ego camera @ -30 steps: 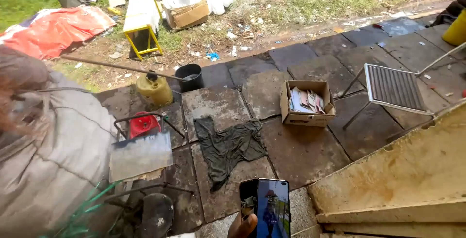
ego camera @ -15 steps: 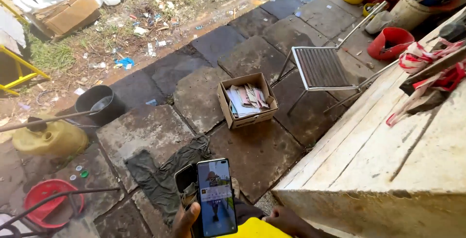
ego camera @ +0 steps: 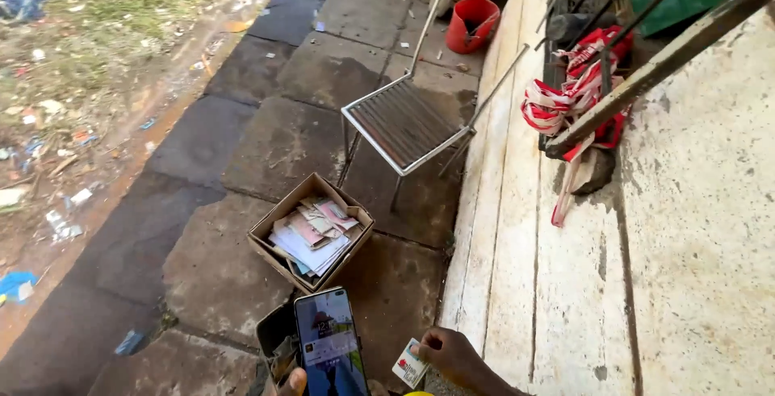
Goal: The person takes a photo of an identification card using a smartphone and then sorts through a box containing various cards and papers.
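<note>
Phone [ego camera: 329,343]: gripped upright in left hand [ego camera: 297,381], long axis pointing away. Small card [ego camera: 409,364]: pinched by right hand [ego camera: 452,354], just right of phone. Cardboard box [ego camera: 311,230]: directly ahead.

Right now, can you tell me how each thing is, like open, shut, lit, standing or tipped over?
Phone: screen lit, held upright in the left hand.
Small card: pinched in the right hand.
Cardboard box: open, full of papers.
Metal chair: standing, seat bare.
Red bucket: tipped on its side, looks empty.
Striped tape: tangled around the bars.
</note>
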